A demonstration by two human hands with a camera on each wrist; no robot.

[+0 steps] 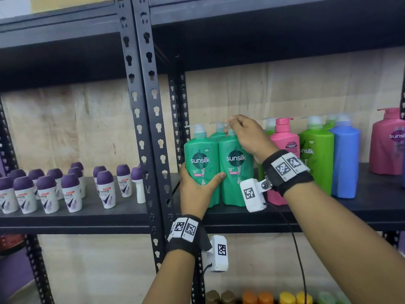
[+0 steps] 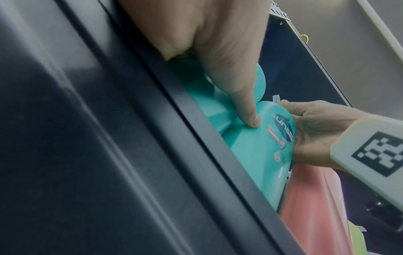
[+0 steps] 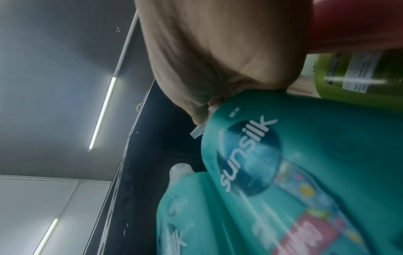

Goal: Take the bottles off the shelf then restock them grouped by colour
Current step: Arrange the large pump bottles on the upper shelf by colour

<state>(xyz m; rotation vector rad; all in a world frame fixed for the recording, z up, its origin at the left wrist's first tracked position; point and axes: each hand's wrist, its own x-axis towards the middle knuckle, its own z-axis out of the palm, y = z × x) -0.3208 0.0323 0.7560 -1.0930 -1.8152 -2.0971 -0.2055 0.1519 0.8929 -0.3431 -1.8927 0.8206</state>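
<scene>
Three teal-green Sunsilk pump bottles stand at the left end of the black shelf (image 1: 328, 212). My left hand (image 1: 201, 183) wraps round the lower body of the front left teal bottle (image 1: 200, 154), its thumb (image 2: 250, 119) across the front. My right hand (image 1: 238, 128) grips the pump top of the front right teal bottle (image 1: 235, 163) (image 3: 305, 155); its clear nozzle (image 3: 197, 132) pokes out under the hand. The third teal bottle (image 1: 218, 133) stands behind them. To the right stand a pink bottle (image 1: 285, 141), a lime-green bottle (image 1: 315, 154) and a blue bottle (image 1: 345, 161).
Another pink bottle (image 1: 388, 145) stands at the far right. Black slotted uprights (image 1: 151, 128) split the shelf; the left bay holds several purple-capped roll-ons (image 1: 65, 189). Orange and yellow caps (image 1: 274, 297) show on the shelf below. A cable hangs from my right wrist.
</scene>
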